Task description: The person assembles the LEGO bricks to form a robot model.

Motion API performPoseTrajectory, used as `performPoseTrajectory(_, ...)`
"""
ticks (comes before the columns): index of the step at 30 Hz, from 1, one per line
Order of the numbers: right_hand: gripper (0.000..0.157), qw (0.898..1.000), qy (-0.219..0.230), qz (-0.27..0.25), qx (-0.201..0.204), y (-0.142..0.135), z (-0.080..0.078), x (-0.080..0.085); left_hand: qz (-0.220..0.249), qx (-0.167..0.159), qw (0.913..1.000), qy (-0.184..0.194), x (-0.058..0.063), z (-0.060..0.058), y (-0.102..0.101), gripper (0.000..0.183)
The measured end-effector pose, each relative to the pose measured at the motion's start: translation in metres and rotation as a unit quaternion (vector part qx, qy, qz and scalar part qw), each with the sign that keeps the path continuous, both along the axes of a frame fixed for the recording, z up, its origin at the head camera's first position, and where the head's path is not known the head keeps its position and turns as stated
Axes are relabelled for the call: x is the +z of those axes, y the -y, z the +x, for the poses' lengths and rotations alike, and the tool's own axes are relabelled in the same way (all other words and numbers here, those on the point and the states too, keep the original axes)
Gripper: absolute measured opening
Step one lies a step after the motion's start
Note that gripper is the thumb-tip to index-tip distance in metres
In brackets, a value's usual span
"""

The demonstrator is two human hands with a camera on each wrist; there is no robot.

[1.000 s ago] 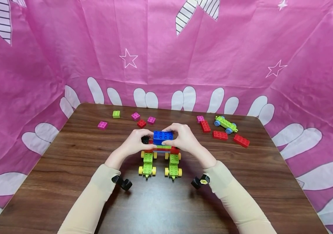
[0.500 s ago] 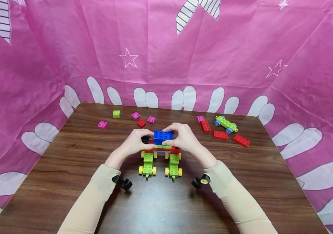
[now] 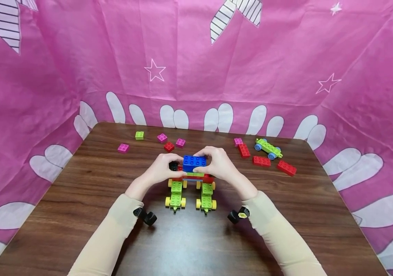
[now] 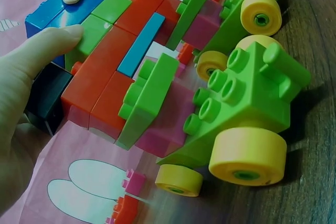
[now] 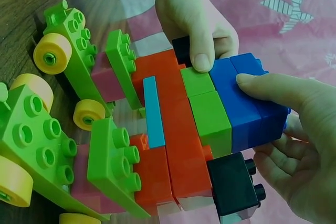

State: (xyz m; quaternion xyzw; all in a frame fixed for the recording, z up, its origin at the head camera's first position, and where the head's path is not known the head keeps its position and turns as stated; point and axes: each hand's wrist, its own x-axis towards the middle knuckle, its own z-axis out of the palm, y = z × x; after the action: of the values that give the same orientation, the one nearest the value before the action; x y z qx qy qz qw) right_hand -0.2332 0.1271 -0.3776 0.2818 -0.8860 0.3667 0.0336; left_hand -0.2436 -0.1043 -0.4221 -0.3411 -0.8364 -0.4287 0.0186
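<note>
A model of toy building bricks stands on two lime wheeled bases with yellow wheels. Above these come pink, lime and red bricks, then two lime bricks topped by blue bricks. My right hand pinches the blue bricks, thumb on the near face and fingers behind. With its thumb on a lime brick just below them, my left hand grips the model's left side, fingers reaching behind. Black bricks jut out at both sides, the left one partly covered by my left hand.
Loose pink bricks, a lime brick and a small red brick lie at the back left. Several longer red bricks and a lime wheeled base with blue wheels lie at the back right. A pink curtain encloses the table.
The head view has shifted slightly, so everything appears a little further right and lower. Both hands keep the same hold on the model.
</note>
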Motion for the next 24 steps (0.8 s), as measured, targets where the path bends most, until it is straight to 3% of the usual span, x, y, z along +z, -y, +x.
performPoseTrajectory(12, 0.036, 1.000, 0.016, -0.007, 0.005, 0.0021, 0.0034, 0.0008, -0.003, 0.023, 0.9997, 0.001, -0.0032, 0.0065, 0.0003, 0.041)
performPoseTrajectory(24, 0.037, 0.999, -0.028, -0.014, 0.018, -0.0017, 0.0032, -0.0008, 0.000, 0.020, 0.9998, -0.003, -0.0006, 0.0070, -0.0006, 0.041)
